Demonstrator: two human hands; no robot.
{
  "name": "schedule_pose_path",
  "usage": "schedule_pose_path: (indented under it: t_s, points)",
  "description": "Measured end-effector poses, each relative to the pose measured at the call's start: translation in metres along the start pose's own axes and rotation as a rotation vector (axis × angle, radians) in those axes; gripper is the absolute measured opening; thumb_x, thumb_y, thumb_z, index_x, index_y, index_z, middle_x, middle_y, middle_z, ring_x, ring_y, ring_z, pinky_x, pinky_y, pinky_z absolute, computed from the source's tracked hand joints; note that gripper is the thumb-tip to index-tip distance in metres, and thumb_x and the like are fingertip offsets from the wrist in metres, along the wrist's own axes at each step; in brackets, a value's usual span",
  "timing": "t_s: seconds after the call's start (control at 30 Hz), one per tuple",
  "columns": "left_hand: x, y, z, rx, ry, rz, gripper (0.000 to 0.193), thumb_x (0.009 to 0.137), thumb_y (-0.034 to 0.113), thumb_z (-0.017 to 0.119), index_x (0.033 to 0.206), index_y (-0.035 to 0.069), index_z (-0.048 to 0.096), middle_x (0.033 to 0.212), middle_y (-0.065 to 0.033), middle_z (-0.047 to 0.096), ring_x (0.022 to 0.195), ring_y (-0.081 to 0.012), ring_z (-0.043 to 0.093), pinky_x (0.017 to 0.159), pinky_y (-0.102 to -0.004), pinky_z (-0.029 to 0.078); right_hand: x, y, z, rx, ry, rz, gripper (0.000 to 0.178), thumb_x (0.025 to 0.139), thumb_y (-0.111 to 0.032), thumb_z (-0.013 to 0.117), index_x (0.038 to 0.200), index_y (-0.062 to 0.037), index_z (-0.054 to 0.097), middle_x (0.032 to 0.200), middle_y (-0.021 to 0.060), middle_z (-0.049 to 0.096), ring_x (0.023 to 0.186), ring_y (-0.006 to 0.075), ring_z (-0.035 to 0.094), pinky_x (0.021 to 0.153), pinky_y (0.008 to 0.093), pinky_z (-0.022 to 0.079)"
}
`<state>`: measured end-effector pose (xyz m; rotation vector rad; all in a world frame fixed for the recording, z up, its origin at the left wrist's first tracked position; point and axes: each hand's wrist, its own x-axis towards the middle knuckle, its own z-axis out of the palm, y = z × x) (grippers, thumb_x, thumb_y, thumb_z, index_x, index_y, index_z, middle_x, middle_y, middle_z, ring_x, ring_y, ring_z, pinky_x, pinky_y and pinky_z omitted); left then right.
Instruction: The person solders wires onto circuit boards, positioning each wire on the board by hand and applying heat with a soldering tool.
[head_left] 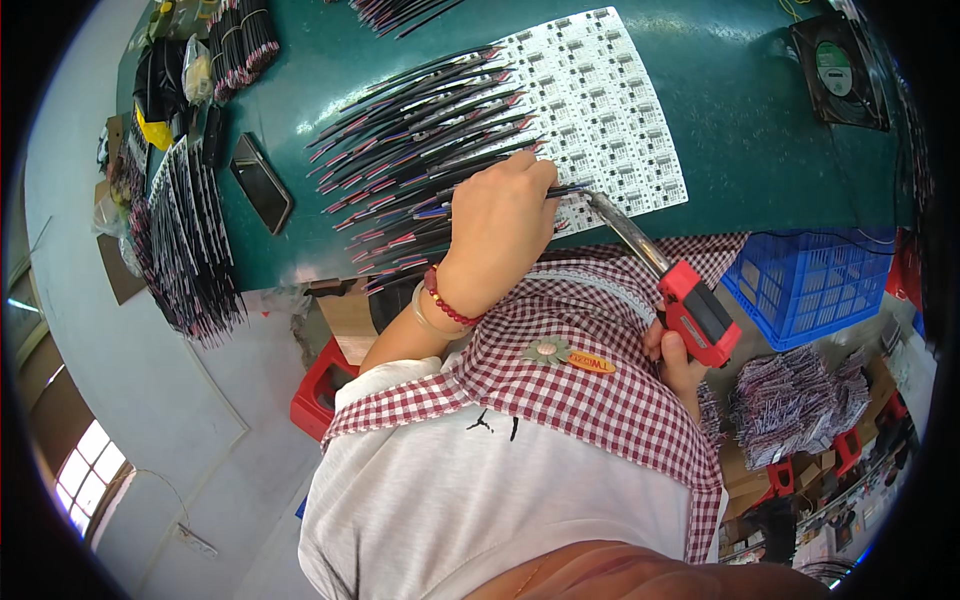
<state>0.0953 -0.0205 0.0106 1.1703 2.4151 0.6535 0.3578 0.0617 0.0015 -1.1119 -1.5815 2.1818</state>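
A white sheet of small circuit boards [610, 110] lies on the green table. Rows of black-sleeved wires [425, 135] with red and blue ends run across its left part. My left hand [505, 210], with a red bead bracelet at its wrist, is closed on a black wire [568, 190] at the sheet's near part. In my right hand [678, 362] is a red and black soldering gun [700, 315], held by its handle below the table edge. Its metal tip reaches up to the wire's end beside my left fingers; the exact contact is too small to make out.
A phone [262, 183] and a hanging bunch of wires [185, 235] are at the left. Tied wire bundles [243, 45] lie at the back left, and a black fan [838, 70] stands at the far right. Below it sits a blue crate [810, 285].
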Motion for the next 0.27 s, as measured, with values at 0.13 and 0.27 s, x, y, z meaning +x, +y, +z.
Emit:
schedule_pose_path:
  t_s: [0.13, 0.27]
  points:
    - [-0.0011, -0.0007, -0.0007, 0.031, -0.017, 0.007, 0.011, 0.071, 0.007, 0.068, 0.078, 0.003, 0.062, 0.076, -0.0103, 0.06, 0.068, -0.0307, 0.059, 0.059, -0.039, 0.046, -0.004, -0.0031, -0.0017, 0.037, 0.039, -0.036, 0.023, 0.09, -0.02, 0.058, 0.097, 0.0021, 0.053, 0.071, 0.005, 0.055, 0.059, 0.0099, 0.048, 0.054, 0.0245, 0.038]
    - [0.0011, -0.0033, -0.001, 0.039, -0.057, 0.077, 0.014, 0.072, 0.009, 0.068, 0.082, 0.002, 0.062, 0.079, -0.0118, 0.06, 0.072, -0.0309, 0.06, 0.062, -0.0383, 0.047, -0.0069, -0.0005, -0.006, 0.071, 0.047, -0.031, 0.028, 0.089, -0.024, 0.06, 0.099, 0.0021, 0.054, 0.071, 0.006, 0.055, 0.059, 0.0107, 0.048, 0.054, 0.0258, 0.039]
